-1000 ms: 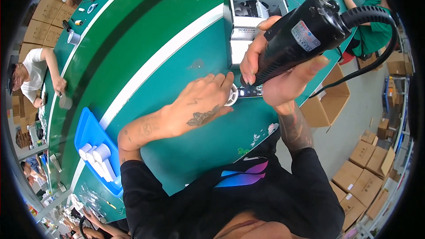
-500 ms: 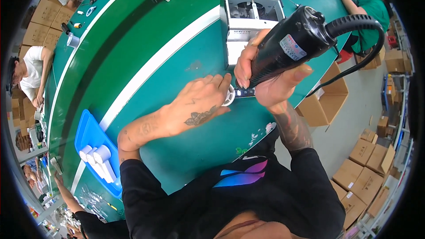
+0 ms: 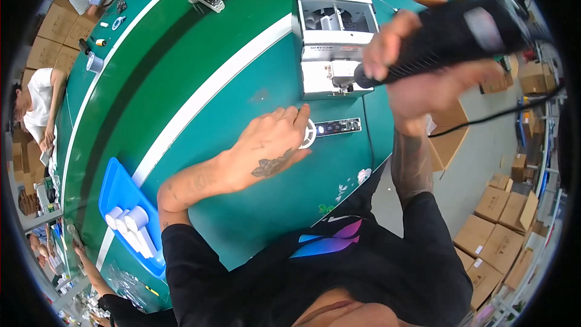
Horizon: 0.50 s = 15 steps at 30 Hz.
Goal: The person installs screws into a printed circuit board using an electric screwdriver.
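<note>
Near the counter's [image 3: 254, 224] front edge, the white-ringed device [image 3: 333, 128], its dark, lit strip [image 3: 348, 126] pointed lengthwise rightward, is pinched by the left hand [image 3: 272, 140], while the driver [image 3: 445, 41] is gripped in the closed right hand [image 3: 419, 88].

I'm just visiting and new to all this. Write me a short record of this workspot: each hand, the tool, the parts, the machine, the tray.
Left hand: holds a white ring
Dark strip: extends right from the ring, over the green table
Right hand: blurred, grips a black corded tool
Tool tip: by the white machine's front; contact unclear
Blue tray: beside the left arm, holding white pieces
</note>
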### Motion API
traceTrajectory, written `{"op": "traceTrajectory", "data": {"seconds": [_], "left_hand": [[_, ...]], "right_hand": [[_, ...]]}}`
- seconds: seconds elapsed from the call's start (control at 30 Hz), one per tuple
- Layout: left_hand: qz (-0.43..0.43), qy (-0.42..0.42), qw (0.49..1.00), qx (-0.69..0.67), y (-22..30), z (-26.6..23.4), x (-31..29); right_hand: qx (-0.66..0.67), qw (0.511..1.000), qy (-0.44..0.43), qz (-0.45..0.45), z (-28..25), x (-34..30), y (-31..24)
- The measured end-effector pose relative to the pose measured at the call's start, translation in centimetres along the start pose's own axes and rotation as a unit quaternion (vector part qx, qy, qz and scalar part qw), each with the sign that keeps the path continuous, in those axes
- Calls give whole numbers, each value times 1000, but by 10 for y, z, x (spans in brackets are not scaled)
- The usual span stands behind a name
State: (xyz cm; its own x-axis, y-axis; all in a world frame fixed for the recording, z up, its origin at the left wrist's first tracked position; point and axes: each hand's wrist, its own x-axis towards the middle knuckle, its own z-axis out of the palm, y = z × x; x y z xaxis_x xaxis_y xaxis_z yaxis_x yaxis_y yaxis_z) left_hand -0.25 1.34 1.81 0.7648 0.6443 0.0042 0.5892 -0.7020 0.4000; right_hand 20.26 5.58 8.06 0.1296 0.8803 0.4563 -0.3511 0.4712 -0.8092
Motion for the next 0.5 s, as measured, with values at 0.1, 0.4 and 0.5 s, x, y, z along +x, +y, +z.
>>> {"op": "traceTrajectory", "data": {"seconds": [0.1,0.4,0.5], "left_hand": [[3,-4,1000,0,1,-2,0],[10,12,1000,-21,-4,0,-2],[2,7,1000,-8,-2,-1,-1]], "right_hand": [[-145,987,-47,-45,3,6,20],[-13,994,-70,85,-2,-28,17],[16,991,-81,104,6,-41,14]]}}
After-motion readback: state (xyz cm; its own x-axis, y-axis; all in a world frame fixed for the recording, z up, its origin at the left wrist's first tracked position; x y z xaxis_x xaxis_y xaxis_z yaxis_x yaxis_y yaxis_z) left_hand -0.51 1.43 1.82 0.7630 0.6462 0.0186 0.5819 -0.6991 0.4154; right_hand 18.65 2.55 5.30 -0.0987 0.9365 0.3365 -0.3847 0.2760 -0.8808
